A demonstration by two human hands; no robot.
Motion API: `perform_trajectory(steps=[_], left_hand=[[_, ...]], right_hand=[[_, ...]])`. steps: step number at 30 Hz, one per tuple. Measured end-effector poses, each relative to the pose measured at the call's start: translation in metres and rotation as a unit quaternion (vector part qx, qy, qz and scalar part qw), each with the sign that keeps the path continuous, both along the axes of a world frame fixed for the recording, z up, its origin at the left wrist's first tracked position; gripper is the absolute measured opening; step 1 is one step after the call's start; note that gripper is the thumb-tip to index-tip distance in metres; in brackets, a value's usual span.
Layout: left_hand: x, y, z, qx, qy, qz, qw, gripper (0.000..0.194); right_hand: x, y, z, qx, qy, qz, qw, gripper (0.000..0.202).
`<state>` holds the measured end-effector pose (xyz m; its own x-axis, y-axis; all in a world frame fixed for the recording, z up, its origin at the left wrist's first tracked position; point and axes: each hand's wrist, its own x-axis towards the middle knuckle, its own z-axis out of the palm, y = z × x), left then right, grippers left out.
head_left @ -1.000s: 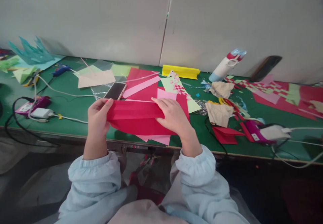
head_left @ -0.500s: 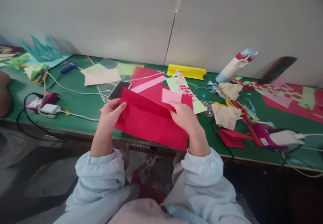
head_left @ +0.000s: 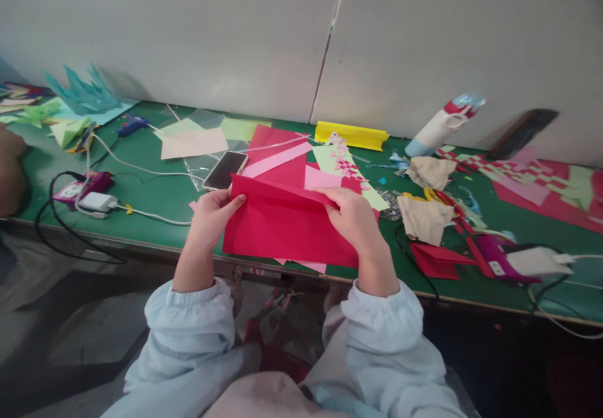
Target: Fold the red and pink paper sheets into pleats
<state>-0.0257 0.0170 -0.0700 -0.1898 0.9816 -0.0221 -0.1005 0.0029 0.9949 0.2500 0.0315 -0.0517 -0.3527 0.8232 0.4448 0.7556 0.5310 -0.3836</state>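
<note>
A sheet of red paper (head_left: 287,233) is stretched between my hands at the table's front edge, its upper part bent over along a lengthwise fold. My left hand (head_left: 211,214) pinches its left end, thumb on top. At the right end my right hand (head_left: 348,214) grips the folded strip, with some fingers hidden behind the paper. Just beyond lie more red paper (head_left: 277,154), a pink strip (head_left: 277,158) and a pink piece (head_left: 323,177). A phone (head_left: 226,169) rests beside the sheet's upper left corner.
Along the back stand a folded yellow paper (head_left: 351,135) and a white bottle (head_left: 440,126). To the right are beige cloth pieces (head_left: 426,217) and a purple power strip (head_left: 490,255) with cables. A glue gun (head_left: 132,124) lies left. Another person's arm (head_left: 12,170) is at the far left.
The red sheet's lower right corner has risen, so its front edge now runs nearly level, uncovering pink paper at the table edge. Both hands keep their hold. The view has shifted slightly.
</note>
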Motion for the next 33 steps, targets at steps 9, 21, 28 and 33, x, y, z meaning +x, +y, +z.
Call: perform_trajectory(steps=[9,21,28,33], left_hand=[[0.001,0.0,-0.002,0.151,0.04,0.059,0.986,0.025],[0.014,-0.017,0.008,0.382,0.28,-0.023,0.88,0.04],[0.012,-0.018,0.006,0.326,0.252,-0.053,0.91,0.035],[0.005,-0.02,0.008,0.198,0.182,-0.069,0.961,0.025]], right_hand=[[0.0,-0.01,0.014,-0.005,-0.027,0.105,0.994,0.031],[-0.036,-0.014,0.012,0.034,0.039,0.1,0.994,0.027],[-0.039,-0.015,0.009,0.001,0.034,0.125,0.992,0.021],[-0.037,-0.016,0.007,-0.014,0.028,0.103,0.994,0.023]])
